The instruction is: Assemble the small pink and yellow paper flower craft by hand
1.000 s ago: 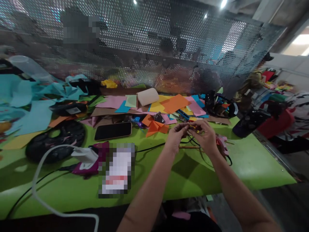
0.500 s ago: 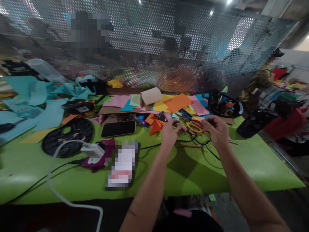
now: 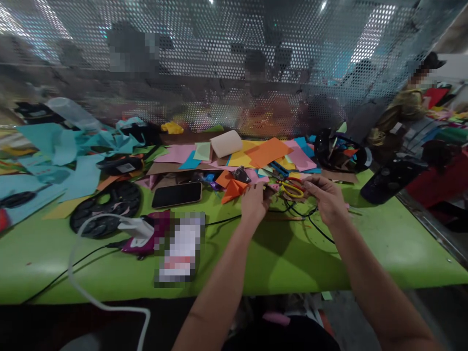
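Observation:
My left hand [image 3: 255, 202] is closed, with a small pink piece [image 3: 273, 186] at its fingertips; what the piece is made of is too small to tell. Thumb and forefinger of my right hand [image 3: 327, 199] are pinched together, and whatever lies between them cannot be made out. Between both hands are red and yellow looped handles, like those of scissors [image 3: 292, 189]; I cannot tell whether the right fingers touch them. A folded orange paper shape [image 3: 234, 187] lies just left of my left hand. Black cables run across the table below the hands.
Coloured paper sheets [image 3: 270, 152] and a cream roll [image 3: 226, 144] lie at the back. On the left are a black phone [image 3: 177, 194], a dark palette-like tray [image 3: 84, 217] and a purple power strip [image 3: 146, 241]. A dark bottle [image 3: 391, 178] lies right. A person [image 3: 405, 102] is beyond.
My left hand has drawn slightly left and its fingers have curled more. The right hand stays beside the red and yellow handles. The view has shifted slightly.

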A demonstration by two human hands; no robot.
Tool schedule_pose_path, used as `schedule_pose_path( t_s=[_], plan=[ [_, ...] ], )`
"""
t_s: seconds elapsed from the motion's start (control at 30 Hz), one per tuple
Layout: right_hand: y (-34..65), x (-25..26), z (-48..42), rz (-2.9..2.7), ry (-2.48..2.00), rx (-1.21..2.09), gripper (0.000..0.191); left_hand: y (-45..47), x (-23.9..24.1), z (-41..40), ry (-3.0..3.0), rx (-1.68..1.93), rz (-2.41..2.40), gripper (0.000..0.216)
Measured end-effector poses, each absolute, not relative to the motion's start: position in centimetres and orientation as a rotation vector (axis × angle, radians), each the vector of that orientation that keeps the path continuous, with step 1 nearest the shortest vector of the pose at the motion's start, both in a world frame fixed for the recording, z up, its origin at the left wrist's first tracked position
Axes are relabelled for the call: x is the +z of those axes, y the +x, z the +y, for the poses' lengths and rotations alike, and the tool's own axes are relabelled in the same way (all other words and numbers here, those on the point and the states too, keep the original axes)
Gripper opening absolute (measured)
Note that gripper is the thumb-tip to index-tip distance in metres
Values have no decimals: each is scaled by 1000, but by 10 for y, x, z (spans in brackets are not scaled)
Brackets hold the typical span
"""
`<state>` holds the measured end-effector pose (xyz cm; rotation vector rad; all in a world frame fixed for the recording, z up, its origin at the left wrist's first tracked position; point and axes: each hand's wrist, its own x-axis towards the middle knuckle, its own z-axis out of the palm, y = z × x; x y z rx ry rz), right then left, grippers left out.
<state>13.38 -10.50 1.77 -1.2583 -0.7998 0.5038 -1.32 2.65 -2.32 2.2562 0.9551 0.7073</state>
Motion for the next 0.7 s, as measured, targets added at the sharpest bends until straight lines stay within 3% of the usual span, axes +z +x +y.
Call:
schedule_pose_path(
  t_s=[0.1,0.23,0.7],
  plan=[
    [132,21,-106,-770,-1228,592,26,-11,-22,30,1839,898,738,41],
    [129,25,-107,-713,-1185,657,27,-5,-21,31,1427,856,630,44],
    [128,23,-109,-723,-1177,610,23,-9,-6,16,1144,756,504,42]
  ],
)
